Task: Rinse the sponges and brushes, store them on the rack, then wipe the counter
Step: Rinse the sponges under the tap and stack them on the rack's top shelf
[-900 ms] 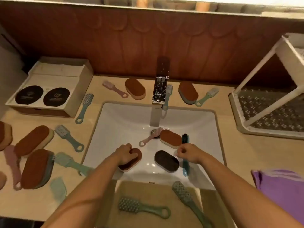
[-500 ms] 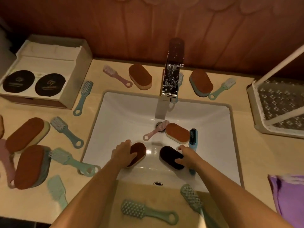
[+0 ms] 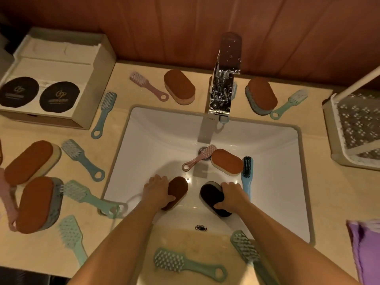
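- Sink (image 3: 156,140) – white basin, set in the counter (image 3: 333,192), faucet (image 3: 224,79) at its far edge.
- Left hand (image 3: 157,189) – fingers curled over the near-left end of the brown sponge (image 3: 178,188), gripping it on the basin floor; the sponge's long axis runs near-left to far-right.
- Right hand (image 3: 231,195) – clasps the dark sponge (image 3: 211,195) from its right side, thumb across it; long axis runs far-left to near-right.
- Pink brush (image 3: 198,158) – in the basin, head far-right at the drain, loop end near-left.
- Orange sponge (image 3: 227,162) – just right of the pink brush.
- Blue brush (image 3: 246,173) – black bristles pointing far, handle near (lower end hidden behind the right hand).
- Rack (image 3: 357,128) – far right on the counter.
- Purple cloth (image 3: 368,249) – near right.
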Action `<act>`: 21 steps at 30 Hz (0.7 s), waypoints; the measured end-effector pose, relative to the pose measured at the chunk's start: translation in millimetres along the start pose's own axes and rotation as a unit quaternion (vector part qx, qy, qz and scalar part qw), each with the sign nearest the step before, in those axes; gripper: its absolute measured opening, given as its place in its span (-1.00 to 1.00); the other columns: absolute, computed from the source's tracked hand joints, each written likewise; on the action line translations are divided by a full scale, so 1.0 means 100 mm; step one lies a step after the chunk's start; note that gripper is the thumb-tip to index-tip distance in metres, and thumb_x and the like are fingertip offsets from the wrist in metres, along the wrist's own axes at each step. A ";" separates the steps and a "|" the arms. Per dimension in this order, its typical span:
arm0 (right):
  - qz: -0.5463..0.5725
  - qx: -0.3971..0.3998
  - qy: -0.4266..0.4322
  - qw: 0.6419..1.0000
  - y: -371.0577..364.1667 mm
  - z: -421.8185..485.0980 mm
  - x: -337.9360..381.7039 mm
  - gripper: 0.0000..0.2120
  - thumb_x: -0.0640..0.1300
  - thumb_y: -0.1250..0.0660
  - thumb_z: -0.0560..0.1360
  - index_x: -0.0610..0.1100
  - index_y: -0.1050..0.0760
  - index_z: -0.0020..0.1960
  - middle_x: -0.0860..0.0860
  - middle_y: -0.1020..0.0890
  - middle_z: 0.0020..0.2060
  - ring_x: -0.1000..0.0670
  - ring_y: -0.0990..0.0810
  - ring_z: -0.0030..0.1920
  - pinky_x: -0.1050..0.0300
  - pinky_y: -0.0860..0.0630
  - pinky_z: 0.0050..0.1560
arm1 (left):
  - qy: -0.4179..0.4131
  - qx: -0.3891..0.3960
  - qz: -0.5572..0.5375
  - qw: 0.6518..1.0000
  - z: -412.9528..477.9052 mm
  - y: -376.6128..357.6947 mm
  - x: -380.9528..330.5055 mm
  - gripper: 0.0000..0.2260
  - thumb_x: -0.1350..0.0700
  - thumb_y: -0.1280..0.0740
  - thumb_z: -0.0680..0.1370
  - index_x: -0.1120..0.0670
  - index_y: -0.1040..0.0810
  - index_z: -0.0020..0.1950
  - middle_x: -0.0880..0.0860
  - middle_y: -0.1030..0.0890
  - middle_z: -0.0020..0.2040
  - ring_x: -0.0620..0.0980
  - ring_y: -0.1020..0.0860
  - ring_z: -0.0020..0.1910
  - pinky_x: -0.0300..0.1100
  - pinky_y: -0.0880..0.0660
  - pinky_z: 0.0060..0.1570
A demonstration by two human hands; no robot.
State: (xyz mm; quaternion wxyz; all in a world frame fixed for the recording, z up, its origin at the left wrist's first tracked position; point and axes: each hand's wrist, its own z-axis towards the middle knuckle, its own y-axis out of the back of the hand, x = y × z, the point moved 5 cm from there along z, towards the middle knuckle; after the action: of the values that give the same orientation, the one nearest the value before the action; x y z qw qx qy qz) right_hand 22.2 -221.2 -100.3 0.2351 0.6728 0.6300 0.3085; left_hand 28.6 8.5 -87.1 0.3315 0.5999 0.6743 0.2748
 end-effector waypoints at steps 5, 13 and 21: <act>0.083 -0.035 -0.013 0.996 0.10 -0.10 0.03 -0.54 0.06 -0.41 0.36 -0.18 -0.39 0.12 -0.11 -0.48 0.06 -0.11 -0.48 0.04 0.03 -0.50 -0.03 | -0.004 -0.004 -0.013 1.000 -0.04 0.04 -0.05 -0.54 -0.11 -0.36 0.46 0.12 -0.37 0.23 0.10 -0.39 0.20 0.08 -0.40 0.18 -0.08 -0.42 0.16; 0.582 -0.071 -0.054 0.809 0.49 -0.44 -0.02 -0.50 -0.16 -0.44 0.40 -0.15 -0.31 0.25 -0.14 -0.50 0.09 -0.13 -0.55 0.02 -0.04 -0.61 -0.04 | 0.059 0.006 -0.469 0.881 -0.30 0.31 -0.12 -0.62 0.05 -0.38 0.50 0.16 -0.33 0.20 0.11 -0.49 0.04 0.06 -0.51 -0.01 -0.13 -0.50 -0.13; 0.703 -0.028 0.003 0.711 0.87 -0.91 0.14 -0.66 -0.07 -0.27 0.50 -0.07 -0.42 0.27 -0.10 -0.61 0.06 -0.09 -0.60 0.03 -0.06 -0.56 0.07 | 0.019 0.007 -0.637 0.771 -0.64 0.81 -0.41 -0.62 0.06 -0.37 0.49 0.06 -0.36 0.26 0.13 -0.57 0.12 0.11 -0.56 0.09 -0.03 -0.55 -0.06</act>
State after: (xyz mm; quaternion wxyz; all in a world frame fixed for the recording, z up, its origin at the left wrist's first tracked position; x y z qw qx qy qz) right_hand 19.2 -221.7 26.1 -0.0323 0.9134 -0.0336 0.4043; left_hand 32.2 -19.6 20.5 0.4136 0.0303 0.9099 0.0070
